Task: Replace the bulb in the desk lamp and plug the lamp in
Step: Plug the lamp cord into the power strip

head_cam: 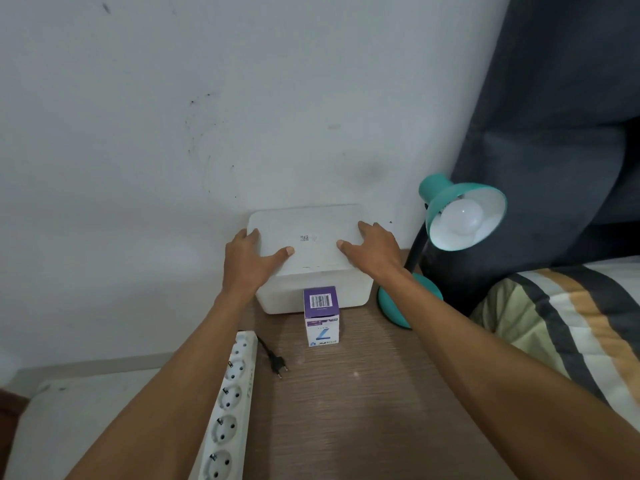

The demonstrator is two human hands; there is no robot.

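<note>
With both hands, left [250,255] and right [372,244], flat and open on the white box [311,265]: fragile, smooth bulb [462,217], best gripped lightly around the globe, teal shade [450,199] steadied.

A scuffed white wall [173,116] fills the view from 9 to 12 o'clock. Dark curtain [561,98] hangs at 2 o'clock, a striped bed [568,327] lies at 4, and the wood-grain surface [363,410] sits at 6.

The wooden bench [363,410] carries a white box [311,292], bulb carton [322,317], teal lamp [408,303], power strip [232,393] and loose plug [278,363]
</note>
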